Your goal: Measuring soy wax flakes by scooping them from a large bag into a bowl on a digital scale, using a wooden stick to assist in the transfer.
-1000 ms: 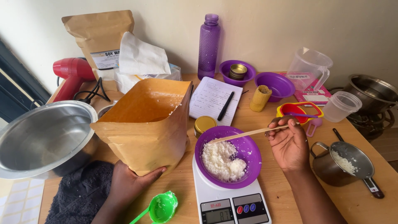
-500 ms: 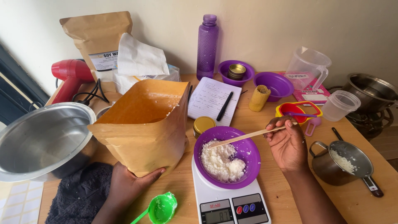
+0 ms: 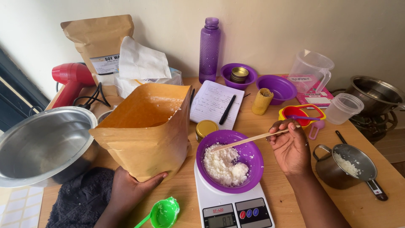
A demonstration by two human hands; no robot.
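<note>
My left hand grips the bottom of an open brown paper bag that stands tilted on the wooden table. My right hand holds a thin wooden stick by its right end; the other end reaches over a purple bowl holding white flakes. The bowl sits on a white digital kitchen scale. A green scoop with flakes in it lies near the front edge, just right of my left hand.
A large steel bowl sits at left, a red hair dryer behind it. A small pot with flakes stands at right. A notebook with pen, purple bottle, purple bowls, measuring jug and gold tin fill the back.
</note>
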